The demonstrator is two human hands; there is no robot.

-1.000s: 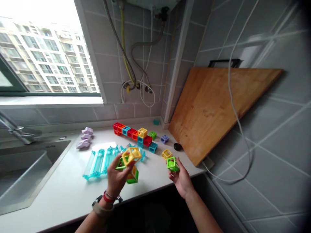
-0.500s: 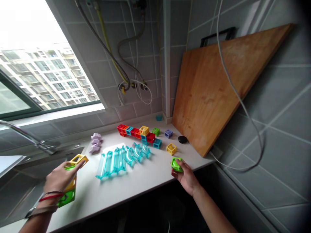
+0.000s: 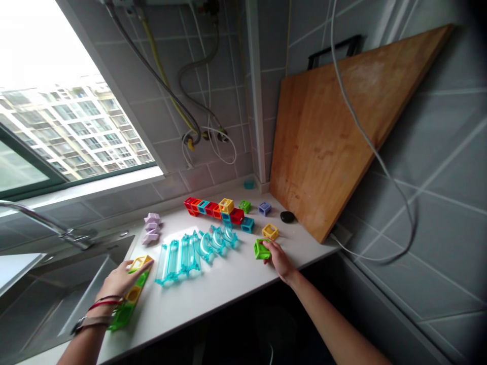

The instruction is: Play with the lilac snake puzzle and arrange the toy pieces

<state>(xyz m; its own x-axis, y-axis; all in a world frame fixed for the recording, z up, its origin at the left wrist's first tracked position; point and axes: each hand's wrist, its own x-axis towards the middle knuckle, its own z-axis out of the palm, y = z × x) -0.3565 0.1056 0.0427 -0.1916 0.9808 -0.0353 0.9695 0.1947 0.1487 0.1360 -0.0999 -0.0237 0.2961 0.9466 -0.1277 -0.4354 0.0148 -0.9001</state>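
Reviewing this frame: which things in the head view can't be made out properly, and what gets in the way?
- Chain of yellow and green frames: its middle is covered by the left hand.
- Green cube: the side nearest the right hand is hidden by the fingers.
- Small dark object by the wooden board: too small to identify.
- Faucet: cut off by the left edge.

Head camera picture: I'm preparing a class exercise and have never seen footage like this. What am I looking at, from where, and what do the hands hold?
The camera sits on a person's head, looking down at their own two bare hands over a white kitchen counter. The left hand rests on a row of yellow and green frame blocks beside the sink. The right hand grips a green cube block. Between them lie clear turquoise track pieces; behind, a line of coloured cubes. A wooden board leans on the wall.
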